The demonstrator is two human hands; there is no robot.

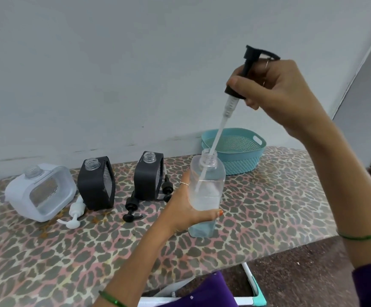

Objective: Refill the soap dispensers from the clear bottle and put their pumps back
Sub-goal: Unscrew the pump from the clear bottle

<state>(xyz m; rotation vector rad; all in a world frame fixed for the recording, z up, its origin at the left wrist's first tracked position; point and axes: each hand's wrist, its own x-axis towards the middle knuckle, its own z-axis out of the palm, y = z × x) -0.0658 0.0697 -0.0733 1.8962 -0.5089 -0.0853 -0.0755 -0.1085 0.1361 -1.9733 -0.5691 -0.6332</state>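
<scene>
My left hand (185, 209) grips the clear bottle (206, 196), which stands upright on the table and holds pale liquid in its lower part. My right hand (275, 94) pinches a black pump (250, 65) by its collar, raised high above the bottle. The pump's white tube (215, 138) slants down through the bottle's open neck. A white dispenser (40, 191) lies tilted at the left without its pump. Two black dispensers (97, 182) (149, 173) stand open-necked behind. A white pump (74, 212) and two black pumps (132, 209) (166, 187) lie loose on the table.
A teal perforated basket (240, 151) sits at the back right against the wall. The table has a leopard-print cover (91, 251). A white and teal frame (253, 289) shows below the table's front edge.
</scene>
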